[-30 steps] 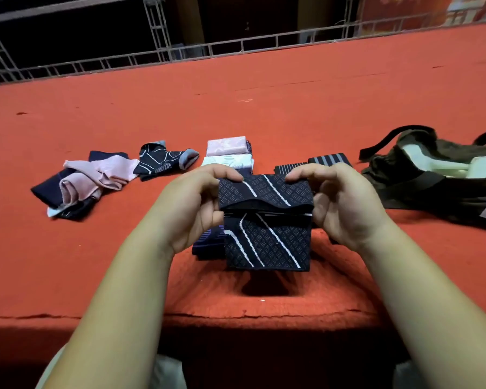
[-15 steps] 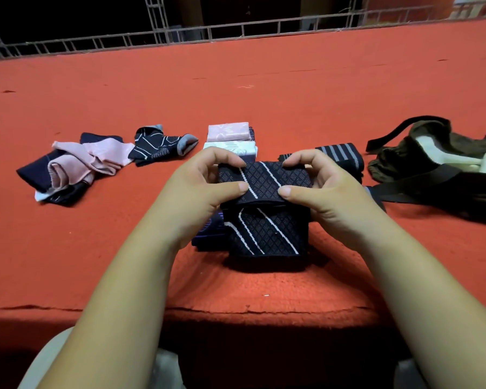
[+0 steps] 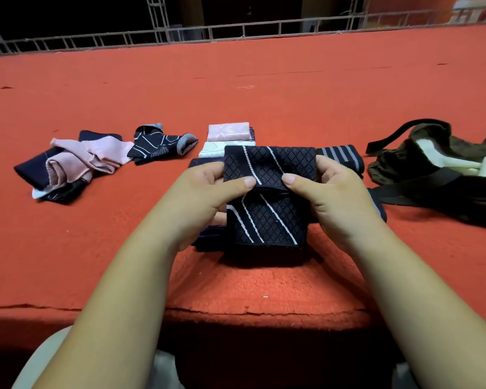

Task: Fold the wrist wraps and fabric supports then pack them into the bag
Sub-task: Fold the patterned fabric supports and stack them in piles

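In the head view, a dark striped wrist wrap [image 3: 267, 220] is pinched along its folded-over top flap by the left hand [image 3: 205, 197] and right hand [image 3: 337, 197], thumbs in front and nearly touching, the other fingers curled behind. Just beyond the fingers, 2 folded supports [image 3: 227, 136] are stacked. An unfolded pile [image 3: 76, 164] is seen well left of them, and the olive bag [image 3: 432, 169] to their right.

The bare left forearm [image 3: 118, 290] and right forearm [image 3: 404, 287] reach forward from the lower corners and converge at the middle. The left grip [image 3: 202, 197] and right grip [image 3: 340, 200] face each other, each pinching the folded edge of a dark wrap [image 3: 267, 223] between thumb and curled fingers. The thumb tips [image 3: 247, 182] nearly meet on top. The fingers behind seem tucked under the fold.
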`<act>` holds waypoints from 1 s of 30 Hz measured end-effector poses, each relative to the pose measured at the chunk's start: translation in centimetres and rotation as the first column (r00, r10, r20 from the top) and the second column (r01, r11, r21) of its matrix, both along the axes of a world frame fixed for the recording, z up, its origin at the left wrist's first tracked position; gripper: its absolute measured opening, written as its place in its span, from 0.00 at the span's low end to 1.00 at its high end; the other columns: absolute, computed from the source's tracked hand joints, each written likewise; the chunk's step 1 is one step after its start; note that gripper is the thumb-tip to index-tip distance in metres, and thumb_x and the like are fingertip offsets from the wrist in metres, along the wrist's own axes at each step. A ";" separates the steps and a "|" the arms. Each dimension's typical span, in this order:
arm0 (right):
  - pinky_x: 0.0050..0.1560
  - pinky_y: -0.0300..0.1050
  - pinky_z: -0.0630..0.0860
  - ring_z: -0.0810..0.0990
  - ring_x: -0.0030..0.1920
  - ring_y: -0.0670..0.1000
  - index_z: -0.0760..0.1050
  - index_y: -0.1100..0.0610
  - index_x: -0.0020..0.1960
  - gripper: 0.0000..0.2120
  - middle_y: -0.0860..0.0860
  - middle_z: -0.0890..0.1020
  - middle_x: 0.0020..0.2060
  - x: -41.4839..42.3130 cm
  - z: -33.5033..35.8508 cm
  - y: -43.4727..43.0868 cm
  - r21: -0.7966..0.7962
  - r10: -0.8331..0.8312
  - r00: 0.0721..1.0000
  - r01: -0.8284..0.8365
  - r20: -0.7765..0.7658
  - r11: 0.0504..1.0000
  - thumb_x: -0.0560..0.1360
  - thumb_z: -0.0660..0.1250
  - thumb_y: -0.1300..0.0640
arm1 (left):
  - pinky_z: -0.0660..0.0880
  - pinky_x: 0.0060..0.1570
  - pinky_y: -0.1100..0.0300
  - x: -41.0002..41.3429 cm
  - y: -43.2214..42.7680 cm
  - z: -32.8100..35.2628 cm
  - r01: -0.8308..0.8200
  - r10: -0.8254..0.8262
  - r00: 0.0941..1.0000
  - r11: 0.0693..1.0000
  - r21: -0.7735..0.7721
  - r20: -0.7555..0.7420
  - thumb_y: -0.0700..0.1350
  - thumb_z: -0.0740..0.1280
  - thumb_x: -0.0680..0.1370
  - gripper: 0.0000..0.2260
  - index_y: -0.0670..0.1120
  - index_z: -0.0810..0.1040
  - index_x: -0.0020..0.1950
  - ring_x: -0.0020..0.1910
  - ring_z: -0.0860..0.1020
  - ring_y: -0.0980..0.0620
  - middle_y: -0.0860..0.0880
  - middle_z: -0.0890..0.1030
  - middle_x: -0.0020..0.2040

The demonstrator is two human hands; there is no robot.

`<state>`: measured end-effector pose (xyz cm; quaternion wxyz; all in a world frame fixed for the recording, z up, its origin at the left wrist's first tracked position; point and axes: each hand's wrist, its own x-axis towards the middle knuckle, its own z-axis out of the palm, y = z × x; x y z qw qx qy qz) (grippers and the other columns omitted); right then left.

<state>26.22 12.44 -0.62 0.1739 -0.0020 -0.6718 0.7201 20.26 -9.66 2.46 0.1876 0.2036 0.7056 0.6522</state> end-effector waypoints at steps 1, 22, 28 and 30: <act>0.62 0.62 0.83 0.87 0.59 0.58 0.82 0.56 0.64 0.13 0.53 0.89 0.57 0.0 0.1 -0.1 -0.004 0.006 1.000 -0.006 -0.004 1.000 0.80 0.74 0.63 | 0.85 0.50 0.48 0.0 0.0 -0.1 0.003 -0.003 1.000 1.000 0.007 -0.004 0.43 0.70 0.83 0.11 0.45 0.82 0.65 0.53 0.87 0.45 0.45 0.88 0.58; 0.37 0.43 0.83 0.88 0.44 0.50 0.82 0.54 0.61 0.20 0.56 0.88 0.52 0.4 0.4 -0.1 -0.357 0.354 0.934 -0.312 0.056 0.880 0.85 0.56 0.72 | 0.82 0.37 0.61 -1.1 -0.9 0.3 -0.110 0.054 0.975 0.960 0.258 0.214 0.28 0.56 0.81 0.19 0.38 0.80 0.66 0.34 0.79 0.54 0.43 0.84 0.46; 0.45 0.46 0.84 0.87 0.50 0.58 0.85 0.62 0.54 0.24 0.63 0.87 0.54 0.3 0.5 0.2 -0.383 0.334 0.941 -0.292 0.046 0.876 0.74 0.51 0.71 | 0.84 0.52 0.46 -0.6 -1.0 1.0 -0.093 0.008 0.954 0.958 0.272 0.299 0.40 0.56 0.84 0.16 0.44 0.82 0.63 0.55 0.84 0.40 0.36 0.85 0.61; 0.45 0.43 0.77 0.82 0.49 0.64 0.85 0.67 0.56 0.25 0.67 0.85 0.57 0.4 0.7 0.4 -0.395 0.374 0.927 -0.332 0.033 0.857 0.69 0.53 0.63 | 0.84 0.52 0.46 -0.2 -1.0 1.2 -0.043 -0.021 0.952 0.979 0.201 0.305 0.44 0.61 0.85 0.13 0.43 0.80 0.66 0.55 0.86 0.41 0.37 0.86 0.61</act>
